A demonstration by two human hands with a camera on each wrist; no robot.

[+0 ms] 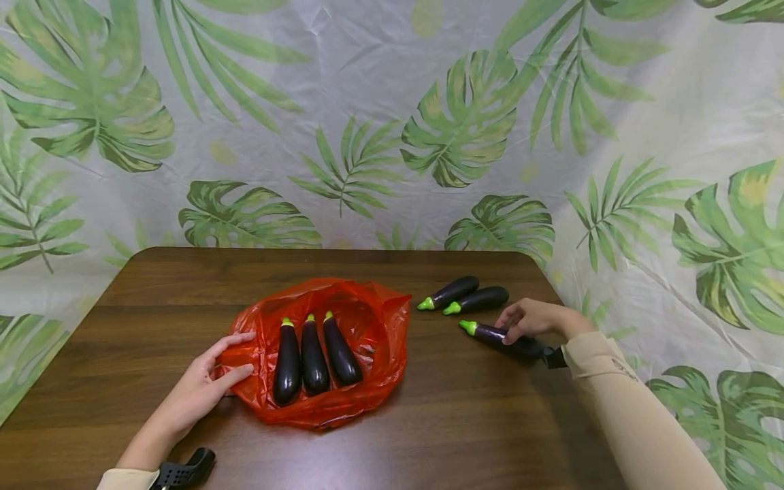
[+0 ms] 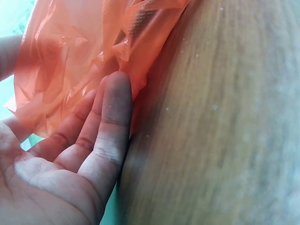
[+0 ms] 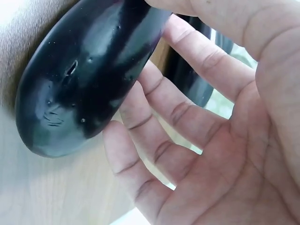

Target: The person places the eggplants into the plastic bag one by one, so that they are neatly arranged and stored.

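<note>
My left hand (image 1: 197,384) holds the left side of a crinkled red plastic bag (image 1: 245,320), thumb and index finger over its rim and the other fingers (image 2: 117,108) against the outside. Inside the spread bag three dark eggplants (image 1: 314,357) lie side by side, green stems toward the back. On the right, my right hand (image 1: 539,318) grips another eggplant (image 1: 490,333) from above, thumb on one side and fingers on the other. Its green stem points left, and its rounded end fills the upper left of the right wrist view (image 3: 84,75).
Two more eggplants lie just behind the gripped one, the farther eggplant (image 1: 454,291) next to the nearer eggplant (image 1: 484,299). All rest on a brown wooden table (image 1: 153,292). A leaf-patterned cloth (image 1: 367,102) hangs behind the table's back edge.
</note>
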